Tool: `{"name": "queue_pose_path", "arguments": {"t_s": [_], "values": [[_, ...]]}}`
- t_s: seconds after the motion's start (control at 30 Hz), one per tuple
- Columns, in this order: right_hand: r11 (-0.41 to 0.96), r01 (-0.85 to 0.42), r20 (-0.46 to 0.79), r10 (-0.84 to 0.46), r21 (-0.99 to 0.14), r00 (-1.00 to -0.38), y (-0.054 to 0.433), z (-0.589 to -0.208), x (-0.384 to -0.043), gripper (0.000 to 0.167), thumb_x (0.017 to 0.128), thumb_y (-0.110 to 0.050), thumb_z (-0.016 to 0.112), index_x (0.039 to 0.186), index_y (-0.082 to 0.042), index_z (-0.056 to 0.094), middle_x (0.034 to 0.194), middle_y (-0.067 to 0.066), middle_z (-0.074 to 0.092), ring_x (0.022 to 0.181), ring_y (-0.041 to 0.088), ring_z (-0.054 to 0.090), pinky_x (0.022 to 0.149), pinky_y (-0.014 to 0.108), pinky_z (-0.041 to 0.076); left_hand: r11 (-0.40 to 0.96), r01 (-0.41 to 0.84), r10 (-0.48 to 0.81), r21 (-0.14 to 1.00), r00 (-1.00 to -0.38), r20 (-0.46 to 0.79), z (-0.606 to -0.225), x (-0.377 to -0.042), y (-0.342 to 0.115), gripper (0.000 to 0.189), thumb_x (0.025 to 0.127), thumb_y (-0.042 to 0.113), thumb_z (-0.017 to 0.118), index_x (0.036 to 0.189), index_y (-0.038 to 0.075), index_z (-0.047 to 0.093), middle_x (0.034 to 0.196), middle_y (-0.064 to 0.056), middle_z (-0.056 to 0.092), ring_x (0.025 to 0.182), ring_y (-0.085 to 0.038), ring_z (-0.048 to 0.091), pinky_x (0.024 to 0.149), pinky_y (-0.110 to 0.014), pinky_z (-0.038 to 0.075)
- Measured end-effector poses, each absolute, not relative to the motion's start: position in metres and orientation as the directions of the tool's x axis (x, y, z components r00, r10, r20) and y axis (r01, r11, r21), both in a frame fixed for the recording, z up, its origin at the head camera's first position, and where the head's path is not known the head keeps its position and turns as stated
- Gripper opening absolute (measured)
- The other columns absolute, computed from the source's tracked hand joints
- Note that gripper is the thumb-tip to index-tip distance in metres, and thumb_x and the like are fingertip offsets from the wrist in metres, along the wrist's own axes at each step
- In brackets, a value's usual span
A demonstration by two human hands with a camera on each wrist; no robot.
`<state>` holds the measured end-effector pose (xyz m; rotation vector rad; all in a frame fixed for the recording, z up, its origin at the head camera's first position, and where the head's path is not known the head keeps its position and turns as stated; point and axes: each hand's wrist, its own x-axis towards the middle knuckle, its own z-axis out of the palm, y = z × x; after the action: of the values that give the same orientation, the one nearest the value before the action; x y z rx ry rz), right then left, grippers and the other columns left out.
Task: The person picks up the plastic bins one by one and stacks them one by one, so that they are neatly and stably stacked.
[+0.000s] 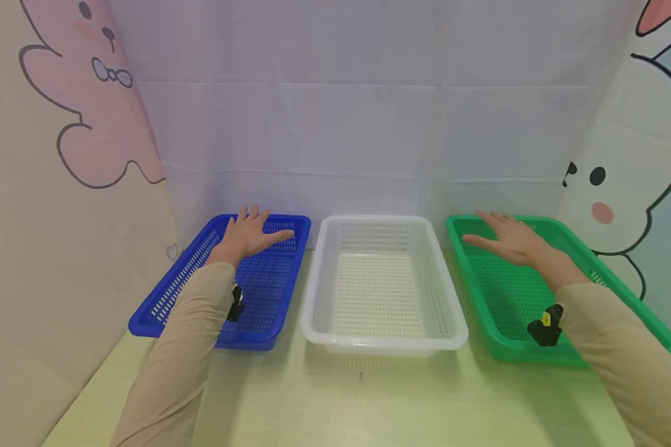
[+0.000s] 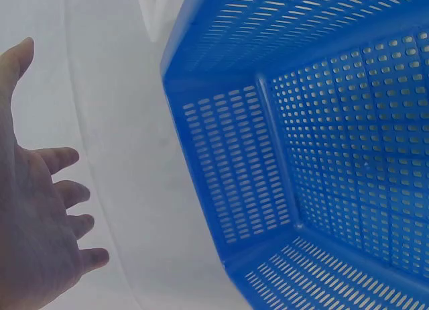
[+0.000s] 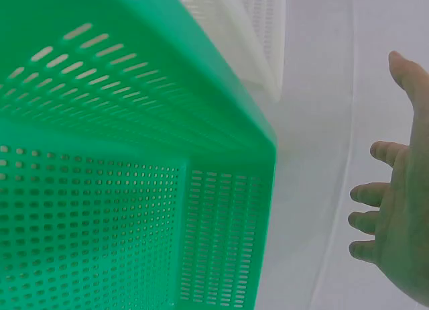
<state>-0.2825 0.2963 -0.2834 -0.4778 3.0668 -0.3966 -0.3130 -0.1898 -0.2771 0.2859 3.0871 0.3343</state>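
Note:
My left hand (image 1: 247, 237) hovers over the far part of a blue basket (image 1: 297, 279), fingers spread and nothing held. In the left wrist view the same hand (image 2: 43, 216) is apart from the basket's rim. Over the far left part of a green basket (image 1: 483, 310) is my right hand (image 1: 511, 239), its thumb held away from the other fingers. The right wrist view shows that hand (image 3: 395, 196) holding nothing, apart from the green rim. Between the two stands a white basket (image 1: 386, 343), with neither hand near it. No items show inside the baskets.
All three baskets stand side by side on a pale yellow-green table (image 1: 313, 403). A whitish cloth (image 1: 358, 124) hangs directly behind them. Side cloths carry a pink bear print (image 1: 106, 124) at left and a white rabbit print (image 1: 620, 167) at right.

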Motion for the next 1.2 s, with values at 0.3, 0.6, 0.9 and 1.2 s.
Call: {"name": "queue_pose_path", "arguments": {"t_s": [0.3, 0.6, 0.9, 1.2], "values": [[0.889, -0.304, 0.003, -0.323, -0.344, -0.947, 0.284, -0.28, -0.28, 0.077, 0.092, -0.05, 0.038, 0.145, -0.002, 0.009, 0.145, 0.03, 0.011, 0.129, 0.051, 0.012, 0.098, 0.065, 0.014, 0.916, 0.156, 0.199, 0.371, -0.977, -0.081, -0.278, -0.311, -0.187, 0.087, 0.086, 0.061, 0.04, 0.145, 0.003, 0.011, 0.148, -0.025, 0.006, 0.135, -0.041, 0.001, 0.105, -0.06, 0.008], [0.862, -0.313, -0.006, -0.344, -0.399, -0.939, 0.276, -0.282, -0.281, 0.078, 0.09, -0.041, 0.05, 0.143, 0.003, 0.013, 0.14, 0.035, 0.019, 0.121, 0.053, 0.026, 0.093, 0.064, 0.027, 0.838, 0.131, 0.243, 0.531, -0.959, -0.148, -0.28, -0.312, -0.181, 0.084, 0.086, 0.058, 0.045, 0.145, 0.005, 0.017, 0.148, -0.018, 0.018, 0.135, -0.037, 0.014, 0.105, -0.055, 0.018], [0.761, -0.329, 0.025, -0.381, -0.56, -0.924, 0.269, -0.286, -0.283, 0.07, 0.091, -0.025, 0.053, 0.141, 0.006, 0.016, 0.137, 0.034, 0.028, 0.124, 0.049, 0.028, 0.095, 0.06, 0.03, 0.766, 0.138, 0.305, 0.628, -0.938, -0.166, -0.282, -0.312, -0.175, 0.079, 0.085, 0.036, 0.06, 0.145, 0.006, 0.018, 0.145, -0.022, 0.025, 0.131, -0.038, 0.024, 0.102, -0.053, 0.027], [0.722, -0.296, 0.011, -0.371, -0.625, -0.928, 0.265, -0.294, -0.285, 0.067, 0.091, -0.023, 0.054, 0.141, 0.006, 0.019, 0.136, 0.033, 0.029, 0.123, 0.048, 0.03, 0.094, 0.057, 0.034, 0.7, 0.119, 0.342, 0.704, -0.921, -0.185, -0.285, -0.31, -0.164, 0.074, 0.083, 0.015, 0.064, 0.143, 0.002, 0.022, 0.142, -0.024, 0.028, 0.126, -0.038, 0.034, 0.099, -0.047, 0.035]]}}
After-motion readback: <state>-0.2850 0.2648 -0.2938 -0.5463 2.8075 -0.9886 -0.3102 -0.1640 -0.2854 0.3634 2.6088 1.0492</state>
